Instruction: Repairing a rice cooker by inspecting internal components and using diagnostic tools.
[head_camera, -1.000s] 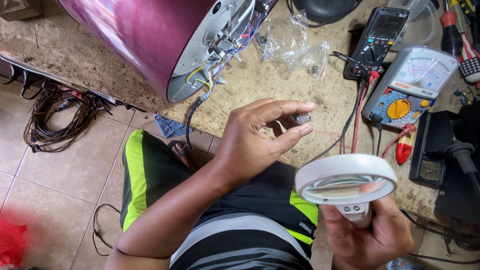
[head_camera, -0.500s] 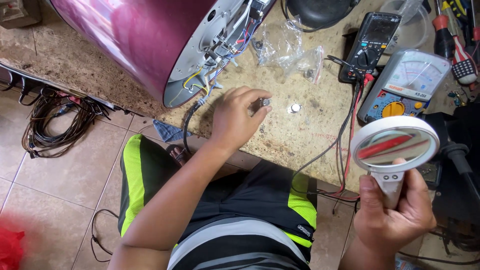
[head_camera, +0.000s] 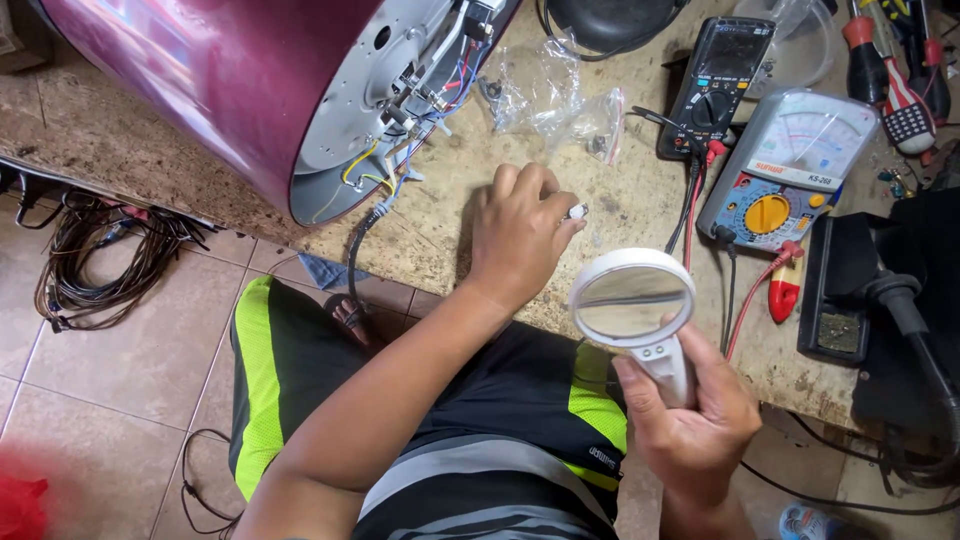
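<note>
A stone workbench (head_camera: 470, 190) over a tiled floor carries the open underside of a maroon appliance (head_camera: 300, 90), its wires showing. The left hand (head_camera: 520, 235) rests on the bench with fingertips pinched shut on a small white part (head_camera: 577, 211), which half a second ago lay free on the bench just beyond that hand. The right hand (head_camera: 690, 420) has its fingers wrapped tight around the handle of a white magnifying glass (head_camera: 632, 298), now brought leftward and lower, its lens near the pinched part. Beyond lie a clear plastic bag (head_camera: 555, 95), a black digital multimeter (head_camera: 720, 85) and an analog multimeter (head_camera: 785, 170). The part looks picked up for inspection.
</note>
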